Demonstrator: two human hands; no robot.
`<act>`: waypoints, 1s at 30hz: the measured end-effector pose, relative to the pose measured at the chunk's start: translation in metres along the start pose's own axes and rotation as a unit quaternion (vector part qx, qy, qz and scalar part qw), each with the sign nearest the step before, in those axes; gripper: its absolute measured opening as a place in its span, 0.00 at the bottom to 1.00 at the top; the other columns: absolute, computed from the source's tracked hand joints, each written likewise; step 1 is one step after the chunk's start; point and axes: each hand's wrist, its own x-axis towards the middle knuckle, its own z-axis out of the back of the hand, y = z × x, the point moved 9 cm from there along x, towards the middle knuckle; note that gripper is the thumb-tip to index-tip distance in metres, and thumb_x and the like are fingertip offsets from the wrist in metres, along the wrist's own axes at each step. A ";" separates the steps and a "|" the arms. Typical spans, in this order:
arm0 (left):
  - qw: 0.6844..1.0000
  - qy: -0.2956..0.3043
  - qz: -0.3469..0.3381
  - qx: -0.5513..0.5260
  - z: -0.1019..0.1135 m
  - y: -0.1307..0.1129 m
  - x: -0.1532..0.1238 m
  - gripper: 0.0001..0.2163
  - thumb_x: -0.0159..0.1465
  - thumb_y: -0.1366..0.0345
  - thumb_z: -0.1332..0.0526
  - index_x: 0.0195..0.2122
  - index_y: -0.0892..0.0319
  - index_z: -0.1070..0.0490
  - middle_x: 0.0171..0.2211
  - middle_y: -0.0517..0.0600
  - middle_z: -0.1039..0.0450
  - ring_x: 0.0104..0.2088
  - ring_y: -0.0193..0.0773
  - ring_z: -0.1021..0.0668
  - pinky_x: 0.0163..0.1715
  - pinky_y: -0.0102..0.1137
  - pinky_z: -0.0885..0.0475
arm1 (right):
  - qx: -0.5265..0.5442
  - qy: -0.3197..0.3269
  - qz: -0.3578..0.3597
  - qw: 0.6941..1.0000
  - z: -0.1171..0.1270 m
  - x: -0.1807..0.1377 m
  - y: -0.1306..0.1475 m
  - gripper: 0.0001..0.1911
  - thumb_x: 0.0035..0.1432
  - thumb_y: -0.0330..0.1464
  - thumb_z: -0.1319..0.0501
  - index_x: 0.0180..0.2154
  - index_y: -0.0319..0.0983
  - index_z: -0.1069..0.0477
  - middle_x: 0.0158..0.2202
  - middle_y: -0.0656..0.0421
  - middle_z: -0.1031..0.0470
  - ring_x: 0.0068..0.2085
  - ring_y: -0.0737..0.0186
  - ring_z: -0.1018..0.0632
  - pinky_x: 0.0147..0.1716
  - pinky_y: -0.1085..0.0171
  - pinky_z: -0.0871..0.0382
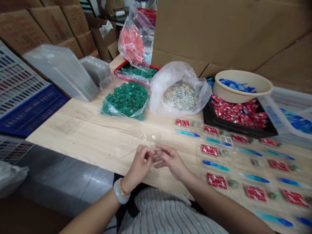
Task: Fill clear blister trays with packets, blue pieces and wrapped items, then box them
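My left hand [139, 165] and my right hand [172, 161] meet over the front of the wooden table. The left one has its fingers curled into a pinch; whatever is between them is too small or clear to make out. Fingers of the right one are stretched out and apart, their tips close to the left fingertips. Just beyond my hands lies a clear plastic tray [129, 143], faint against the wood. To the right, several clear trays hold red patterned packets [209, 150], blue pen-shaped pieces [216, 165] and small greenish pieces [224, 152].
Green pieces [126, 99] fill a plastic bag; a white bag [180, 94] holds small flat pieces. A cream basin [243, 86] sits over a black tray [214, 120] of red packets. Stacked clear trays [65, 70] stand at the left edge, near a blue crate [36, 109].
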 end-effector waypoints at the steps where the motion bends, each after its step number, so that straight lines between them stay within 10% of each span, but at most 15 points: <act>1: 1.000 0.011 -0.002 0.002 -0.004 -0.001 -0.001 0.05 0.56 0.75 0.48 0.30 0.60 0.35 0.33 0.49 0.40 0.34 0.33 0.32 0.34 0.30 0.32 | -0.002 -0.007 -0.003 1.000 0.004 0.000 -0.002 0.24 0.42 0.38 0.36 0.42 0.37 0.37 0.33 0.56 0.26 0.28 0.63 0.24 0.24 0.64 0.29; 6: 0.986 0.031 -0.083 0.144 0.019 0.003 0.000 0.10 0.59 0.66 0.47 0.42 0.57 0.33 0.44 0.54 0.38 0.46 0.39 0.33 0.43 0.35 0.32 | -0.053 -0.086 0.010 0.995 0.051 0.012 -0.012 0.16 0.42 0.39 0.40 0.32 0.37 0.37 0.24 0.61 0.29 0.21 0.66 0.27 0.20 0.66 0.32; 10: 0.906 0.005 -0.110 0.409 0.055 0.035 0.013 0.21 0.57 0.57 0.44 0.52 0.53 0.38 0.56 0.53 0.44 0.58 0.51 0.45 0.54 0.51 0.49 | -0.188 -0.211 0.062 0.957 0.103 0.030 -0.002 0.12 0.48 0.40 0.47 0.32 0.38 0.39 0.17 0.65 0.36 0.18 0.66 0.30 0.18 0.66 0.35; 17: 0.925 -0.034 -0.015 0.378 0.020 0.046 0.029 0.24 0.59 0.60 0.50 0.56 0.61 0.44 0.59 0.61 0.52 0.60 0.53 0.53 0.55 0.51 0.50 | -0.623 -0.310 0.141 0.704 0.085 0.030 0.041 0.19 0.56 0.32 0.56 0.49 0.36 0.40 0.35 0.50 0.28 0.29 0.59 0.25 0.24 0.63 0.37; 22: 0.961 0.121 0.040 0.246 -0.005 0.053 0.032 0.32 0.50 0.63 0.41 0.57 0.53 0.45 0.60 0.58 0.56 0.60 0.49 0.51 0.57 0.41 0.47 | -0.664 -0.287 0.236 0.649 0.079 0.047 0.072 0.18 0.57 0.36 0.55 0.45 0.38 0.36 0.41 0.48 0.30 0.31 0.55 0.25 0.26 0.60 0.34; 26: 0.979 0.039 -0.045 0.196 0.075 0.018 0.084 0.26 0.53 0.60 0.42 0.55 0.52 0.42 0.59 0.56 0.48 0.58 0.46 0.42 0.55 0.40 0.42 | -0.630 -0.180 0.363 0.662 0.030 0.086 0.146 0.15 0.57 0.36 0.55 0.34 0.39 0.31 0.33 0.52 0.27 0.34 0.57 0.25 0.34 0.59 0.32; 30: 0.954 -0.194 -0.087 0.213 0.207 -0.012 0.171 0.20 0.56 0.63 0.46 0.49 0.64 0.36 0.51 0.60 0.37 0.53 0.46 0.35 0.53 0.45 0.43 | -0.603 -0.038 0.496 0.624 -0.100 0.136 0.223 0.21 0.56 0.28 0.55 0.51 0.37 0.39 0.45 0.51 0.32 0.45 0.59 0.30 0.43 0.59 0.35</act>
